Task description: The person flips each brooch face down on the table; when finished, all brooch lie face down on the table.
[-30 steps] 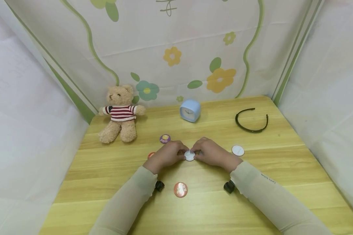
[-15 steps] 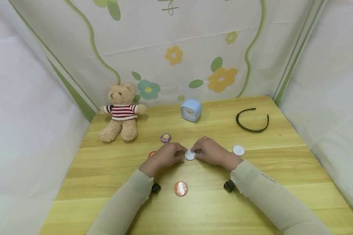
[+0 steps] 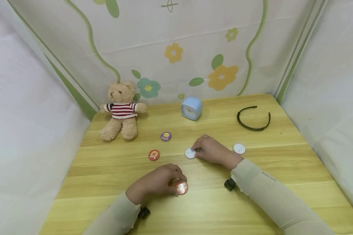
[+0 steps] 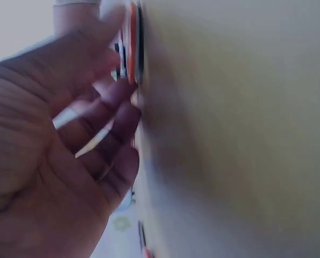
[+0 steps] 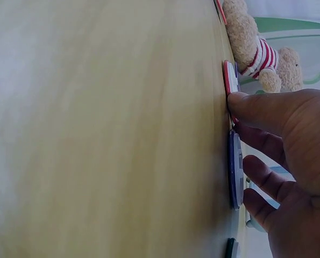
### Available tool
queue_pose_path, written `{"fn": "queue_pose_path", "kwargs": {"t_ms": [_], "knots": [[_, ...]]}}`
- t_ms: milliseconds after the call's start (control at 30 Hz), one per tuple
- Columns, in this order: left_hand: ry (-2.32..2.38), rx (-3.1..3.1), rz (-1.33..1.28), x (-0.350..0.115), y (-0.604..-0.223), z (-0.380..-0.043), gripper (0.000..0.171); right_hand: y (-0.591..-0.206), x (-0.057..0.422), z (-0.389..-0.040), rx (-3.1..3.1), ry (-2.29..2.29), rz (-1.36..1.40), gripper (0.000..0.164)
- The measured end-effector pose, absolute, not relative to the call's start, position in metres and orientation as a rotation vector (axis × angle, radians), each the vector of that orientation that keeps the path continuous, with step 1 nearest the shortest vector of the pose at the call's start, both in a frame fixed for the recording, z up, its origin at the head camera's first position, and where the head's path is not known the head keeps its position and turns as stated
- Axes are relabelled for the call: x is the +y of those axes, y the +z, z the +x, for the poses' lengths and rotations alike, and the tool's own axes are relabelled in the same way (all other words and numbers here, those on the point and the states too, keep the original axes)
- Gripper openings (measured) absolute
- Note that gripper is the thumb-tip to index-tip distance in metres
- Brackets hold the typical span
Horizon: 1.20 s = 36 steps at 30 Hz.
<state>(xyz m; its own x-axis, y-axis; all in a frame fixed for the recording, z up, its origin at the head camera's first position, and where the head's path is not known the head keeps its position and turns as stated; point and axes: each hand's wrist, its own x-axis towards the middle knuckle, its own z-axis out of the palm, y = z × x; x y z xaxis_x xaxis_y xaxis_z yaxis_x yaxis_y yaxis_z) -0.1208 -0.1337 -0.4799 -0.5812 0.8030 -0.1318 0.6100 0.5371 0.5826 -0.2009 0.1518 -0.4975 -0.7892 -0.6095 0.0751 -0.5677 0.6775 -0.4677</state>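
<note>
Red badge [image 3: 182, 188] is out front of the clock [image 3: 191, 108], well toward the person, flat on the surface [image 3: 211, 209]. L hand [image 3: 161, 181] is on it: fingers bent narrow abt the left rim, holding it by the looks, tho the L wrist view's blurry. R hand [image 3: 213, 150] pinches the white disc [image 3: 190, 153], nearer the clock; a blue-rimmed disc [image 5: 236, 169] sits just by its other fingers.

Handling: prob. light, thin, stiff; glossy face throws glare, so likely slippery. Not v. fragile, I'd say. Best hold = opp. pts on the rim, w/ a nail under, since it lies so low.

Room: second red badge [image 3: 154, 155] & purple badge [image 3: 166, 136] front-left of the clock, another white disc [image 3: 239, 148] front-right. Most open room's on the person's side of the clock, past the red badge; back edge runs close behind the clock, v. tight there.
</note>
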Motion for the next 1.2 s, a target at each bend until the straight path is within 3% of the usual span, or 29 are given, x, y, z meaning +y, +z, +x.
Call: {"fn": "queue_pose_path", "kwargs": {"t_ms": [333,733,1200], "knots": [[0.611,2.503,1.151,-0.132,-0.484,-0.122,0.032,-0.493,0.151,-0.199,2.792,-0.721,-0.986,0.023],[0.626,2.715,0.854,-0.134,-0.483,-0.159,0.036,-0.498,0.151,-0.201,2.796,-0.708,-0.975,0.024],[0.657,2.76,0.803,-0.133,-0.487,-0.19,0.039,-0.498,0.15,-0.201,2.794,-0.753,-0.984,0.023]]}}
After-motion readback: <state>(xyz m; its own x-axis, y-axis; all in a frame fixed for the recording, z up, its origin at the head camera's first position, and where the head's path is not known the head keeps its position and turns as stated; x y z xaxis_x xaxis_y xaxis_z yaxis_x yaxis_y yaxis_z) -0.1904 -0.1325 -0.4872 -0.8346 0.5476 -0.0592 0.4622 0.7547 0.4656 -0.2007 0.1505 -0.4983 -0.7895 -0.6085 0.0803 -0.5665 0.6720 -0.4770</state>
